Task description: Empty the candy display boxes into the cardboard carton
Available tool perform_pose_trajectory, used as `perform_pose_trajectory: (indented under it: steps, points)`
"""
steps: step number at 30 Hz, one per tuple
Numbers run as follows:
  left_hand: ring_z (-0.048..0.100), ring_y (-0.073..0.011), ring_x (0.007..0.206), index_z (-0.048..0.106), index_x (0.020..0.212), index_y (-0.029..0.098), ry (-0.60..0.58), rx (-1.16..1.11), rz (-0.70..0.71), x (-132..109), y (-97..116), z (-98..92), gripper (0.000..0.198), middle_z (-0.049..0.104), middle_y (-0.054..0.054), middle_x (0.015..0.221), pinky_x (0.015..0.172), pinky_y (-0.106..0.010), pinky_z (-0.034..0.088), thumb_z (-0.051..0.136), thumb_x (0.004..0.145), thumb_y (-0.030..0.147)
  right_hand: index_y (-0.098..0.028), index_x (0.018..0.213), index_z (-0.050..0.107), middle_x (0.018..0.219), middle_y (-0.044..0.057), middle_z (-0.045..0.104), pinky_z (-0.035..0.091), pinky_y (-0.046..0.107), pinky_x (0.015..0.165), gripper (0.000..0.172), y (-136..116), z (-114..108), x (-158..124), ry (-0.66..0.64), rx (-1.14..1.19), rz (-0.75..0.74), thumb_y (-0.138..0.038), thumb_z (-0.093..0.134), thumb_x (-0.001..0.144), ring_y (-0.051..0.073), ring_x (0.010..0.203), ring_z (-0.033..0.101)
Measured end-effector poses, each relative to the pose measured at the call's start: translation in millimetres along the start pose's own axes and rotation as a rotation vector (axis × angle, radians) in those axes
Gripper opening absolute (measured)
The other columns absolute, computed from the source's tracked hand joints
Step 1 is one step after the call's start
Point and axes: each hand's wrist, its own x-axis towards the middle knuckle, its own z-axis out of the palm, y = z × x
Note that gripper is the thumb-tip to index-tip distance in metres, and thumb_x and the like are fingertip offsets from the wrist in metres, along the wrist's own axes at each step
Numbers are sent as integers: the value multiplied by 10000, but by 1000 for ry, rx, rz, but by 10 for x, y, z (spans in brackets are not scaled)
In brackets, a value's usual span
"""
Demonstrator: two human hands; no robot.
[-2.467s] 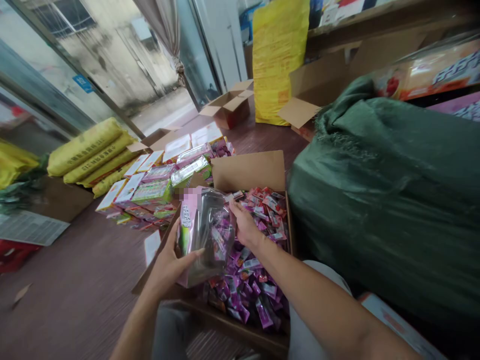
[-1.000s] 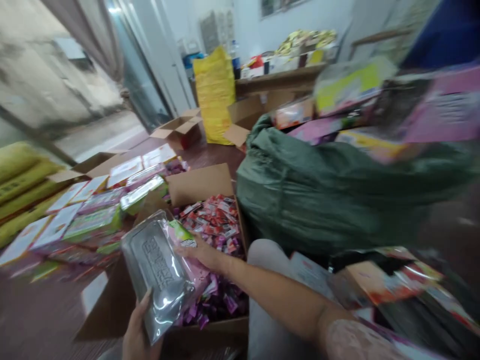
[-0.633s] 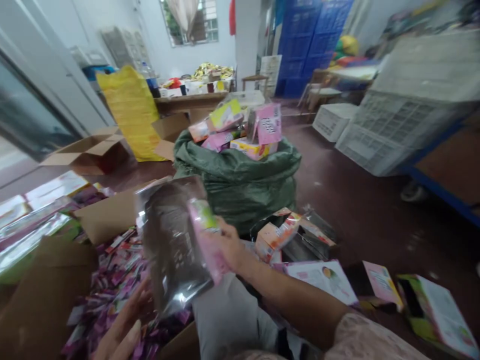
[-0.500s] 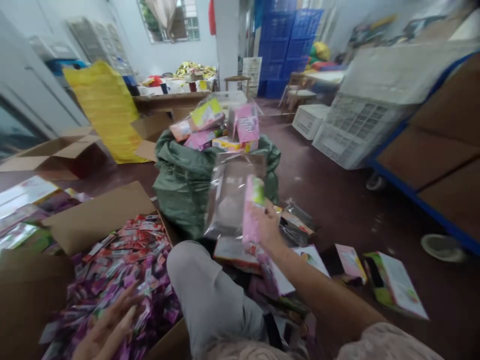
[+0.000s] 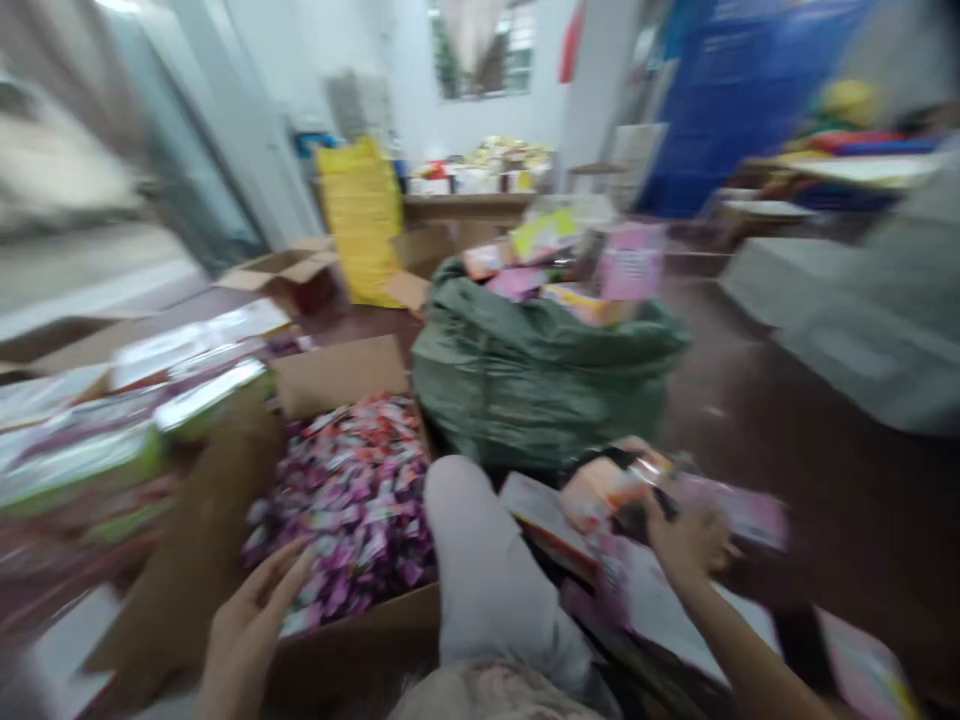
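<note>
My left hand is at the near left side of an open carton, its fingers stretched out and apart, holding nothing. Small purple and red packets fill the carton. To the right of my knee, my right hand is low among emptied printed boxes, smeared by motion. A pink box lies right beside its fingers; whether they grip it is unclear. An orange and white box is just left of that hand. A white-sided box lies under the wrist.
Ahead stands a green sack heaped with printed boxes. More packaged boxes are stacked at the left. A yellow sack and an open carton stand farther back. Pale crates are at the right, blue crates behind.
The view has swung left. My right hand has moved from in front of the green sack down to the boxes on the right, taking the pink box along. My left hand is now nearer the carton's edge.
</note>
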Motion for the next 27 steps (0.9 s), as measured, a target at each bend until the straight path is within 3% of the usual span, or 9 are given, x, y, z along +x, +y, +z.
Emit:
perform_pose_trajectory:
  steps: [2, 5, 8, 11, 15, 19, 23, 27]
  points:
    - [709, -286, 996, 760, 1025, 199, 120, -97, 74, -83, 81, -136, 610, 781, -70, 989, 894, -377, 564, 810, 565, 598, 62, 1498, 283, 1490, 408, 270, 271, 755, 1038, 1056, -395, 126, 34, 75, 169, -245, -767, 274, 845, 553, 1400, 257]
    - [713, -212, 832, 774, 939, 180, 387, -235, 235, -143, 142, -434, 470, 780, -54, 887, 836, -323, 566, 801, 618, 522, -38, 1509, 356, 1525, 328, 303, 260, 638, 1134, 977, -1183, 331, -54, 26, 424, -615, -764, 376, 856, 453, 1446, 258]
    - [681, -158, 743, 771, 847, 186, 714, -333, 349, -188, 160, -803, 331, 765, -22, 808, 811, -286, 550, 801, 630, 434, -118, 1451, 462, 1507, 255, 373, 323, 569, 1137, 767, -1965, 565, -470, -103, 534, -1004, -666, 417, 916, 384, 1416, 350]
    - [644, -143, 679, 751, 755, 182, 893, -430, 311, -150, 157, -1180, 276, 737, -10, 727, 729, -269, 534, 795, 578, 388, -169, 1424, 500, 1549, 197, 333, 345, 553, 1131, 652, -2591, 863, -1123, -347, 482, -1309, -595, 449, 933, 368, 1426, 332]
    - [619, -143, 653, 713, 678, 172, 914, -514, 157, 121, 34, -1659, 311, 716, -25, 695, 654, -257, 505, 780, 466, 390, -256, 1488, 443, 1620, 138, 250, 251, 600, 1157, 659, -3166, 1365, -2040, -732, 91, -1537, -584, 471, 918, 377, 1496, 183]
    - [627, -170, 655, 697, 772, 168, 852, -341, -37, 567, -335, -2086, 402, 713, -50, 725, 614, -271, 484, 732, 497, 460, -315, 1577, 221, 1669, 85, 110, 119, 659, 1157, 863, -3425, 1977, -2669, -1067, -416, -1587, -680, 499, 846, 369, 1526, 13]
    - [661, -197, 703, 696, 902, 157, 655, 104, -303, 1130, -866, -2370, 423, 717, -72, 766, 612, -275, 490, 597, 698, 515, -332, 1589, 123, 1677, 60, 49, 38, 638, 1169, 911, -3408, 2473, -2903, -1045, -556, -1541, -700, 482, 836, 348, 1527, -60]
    - [699, -284, 784, 696, 741, 162, 510, 333, -514, 1840, -1380, -2432, 283, 719, -115, 713, 636, -317, 498, 650, 705, 440, -306, 1592, 139, 1676, 85, 38, 30, 654, 1162, 907, -3328, 2666, -2919, -989, -531, -1581, -689, 484, 845, 372, 1523, -49]
